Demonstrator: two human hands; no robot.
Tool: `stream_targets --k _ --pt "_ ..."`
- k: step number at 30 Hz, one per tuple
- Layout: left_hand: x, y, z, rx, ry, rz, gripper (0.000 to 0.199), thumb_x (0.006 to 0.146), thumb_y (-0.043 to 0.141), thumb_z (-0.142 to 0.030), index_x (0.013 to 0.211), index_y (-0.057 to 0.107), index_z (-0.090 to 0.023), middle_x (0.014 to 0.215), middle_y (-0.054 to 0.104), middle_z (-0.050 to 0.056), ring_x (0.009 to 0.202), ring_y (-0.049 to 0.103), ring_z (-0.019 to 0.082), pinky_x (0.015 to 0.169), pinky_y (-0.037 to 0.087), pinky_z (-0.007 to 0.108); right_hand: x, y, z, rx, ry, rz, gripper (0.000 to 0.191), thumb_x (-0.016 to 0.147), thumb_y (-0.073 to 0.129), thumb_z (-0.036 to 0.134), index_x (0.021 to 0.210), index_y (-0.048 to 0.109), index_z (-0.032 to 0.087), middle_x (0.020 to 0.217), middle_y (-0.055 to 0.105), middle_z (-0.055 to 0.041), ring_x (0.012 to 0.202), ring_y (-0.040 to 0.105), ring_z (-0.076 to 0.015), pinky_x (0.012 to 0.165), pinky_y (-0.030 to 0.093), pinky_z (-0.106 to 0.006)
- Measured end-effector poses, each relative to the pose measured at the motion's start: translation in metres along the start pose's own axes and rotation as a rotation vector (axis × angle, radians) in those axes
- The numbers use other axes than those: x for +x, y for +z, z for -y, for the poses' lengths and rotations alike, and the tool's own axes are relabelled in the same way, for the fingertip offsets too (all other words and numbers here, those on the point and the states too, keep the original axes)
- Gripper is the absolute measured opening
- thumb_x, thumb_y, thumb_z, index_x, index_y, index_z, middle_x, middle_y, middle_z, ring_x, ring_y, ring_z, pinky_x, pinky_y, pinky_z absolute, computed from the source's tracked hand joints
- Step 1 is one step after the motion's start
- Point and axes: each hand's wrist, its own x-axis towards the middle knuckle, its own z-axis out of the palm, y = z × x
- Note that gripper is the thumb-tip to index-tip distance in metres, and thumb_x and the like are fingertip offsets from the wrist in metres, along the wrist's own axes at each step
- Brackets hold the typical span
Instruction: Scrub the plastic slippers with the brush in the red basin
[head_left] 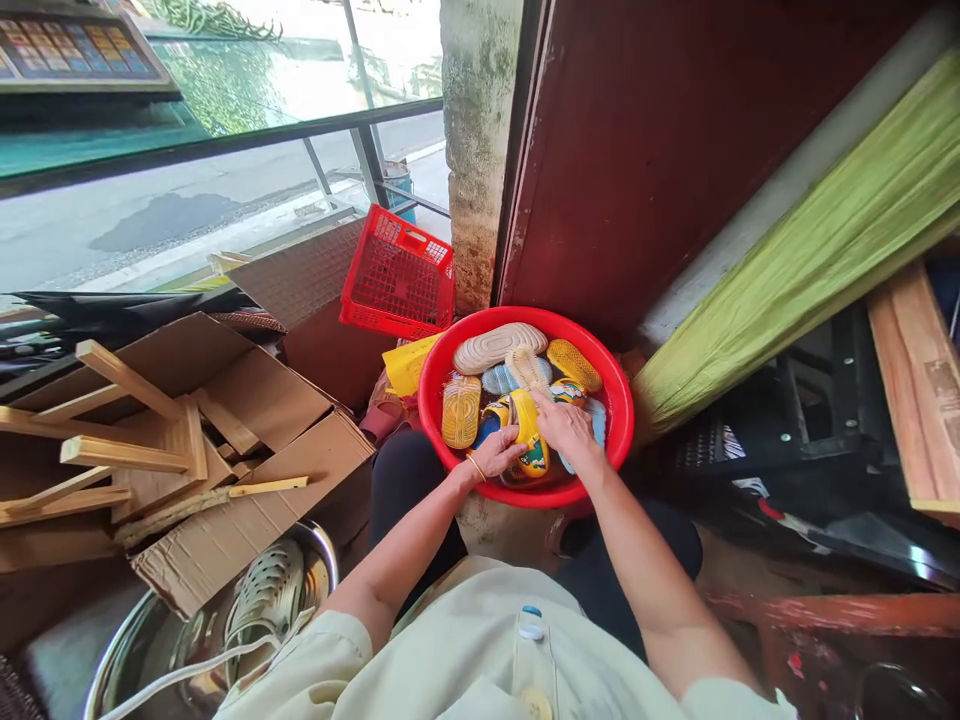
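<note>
A round red basin [619,400] holds several shoes and slippers, with soles turned up on some. Near its front, a yellow shoe [527,412] with a coloured pattern lies between my hands. My left hand [496,452] is closed on the yellow shoe's left side, wearing a thin bracelet at the wrist. My right hand [564,425] reaches over its right side, and what its fingers hold, if anything, is too small to tell. Behind them are a beige sole [501,346], a yellow sole [574,364] and, at the left, another yellow sole [460,410].
A red plastic crate [401,275] stands behind the basin at the left. An open cardboard box [300,460] with wooden pieces is on the left, above a metal basin [326,550] holding a shoe. Green fabric [810,240] hangs at the right beside a dark red panel [622,150].
</note>
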Motion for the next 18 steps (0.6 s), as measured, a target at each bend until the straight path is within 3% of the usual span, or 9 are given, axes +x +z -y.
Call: stream_targets --k 5,9,14,18 --pt "0.003 0.004 -0.001 0.011 0.122 0.052 0.046 0.095 0.053 -0.061 0.080 0.063 -0.019 0.090 0.066 0.008 0.091 0.060 0.023 0.092 0.049 0.036 -0.051 0.017 -0.028 0.005 0.022 0.072 0.064 0.099 0.048 0.027 0.163 0.041 0.030 0.104 0.080 -0.0100 0.091 0.075 -0.0264 0.077 0.052 -0.032" --pt "0.007 0.009 0.000 0.006 0.193 0.093 0.044 0.094 0.054 -0.061 0.078 0.062 -0.020 0.092 0.066 0.009 0.093 0.059 0.024 0.093 0.047 0.036 -0.079 0.019 -0.039 0.069 0.096 -0.027 0.061 0.101 0.046 0.029 0.162 0.042 0.031 0.113 0.079 -0.0079 0.092 0.074 -0.0238 0.074 0.052 -0.028" --pt "0.002 0.012 0.002 0.112 0.150 0.126 0.045 0.088 0.061 -0.062 0.071 0.059 -0.021 0.083 0.061 0.008 0.082 0.056 0.022 0.086 0.046 0.035 -0.058 -0.006 -0.027 0.067 0.021 0.002 0.062 0.096 0.053 0.028 0.158 0.049 0.036 0.106 0.081 -0.0071 0.090 0.074 -0.0250 0.077 0.052 -0.030" --pt "-0.002 0.011 0.004 -0.053 0.071 0.063 0.044 0.084 0.072 -0.061 0.072 0.063 -0.019 0.082 0.064 0.007 0.081 0.058 0.021 0.084 0.049 0.035 -0.031 -0.010 -0.031 0.230 0.001 0.073 0.057 0.094 0.055 0.031 0.151 0.058 0.036 0.115 0.080 -0.0060 0.102 0.073 -0.0274 0.084 0.053 -0.033"
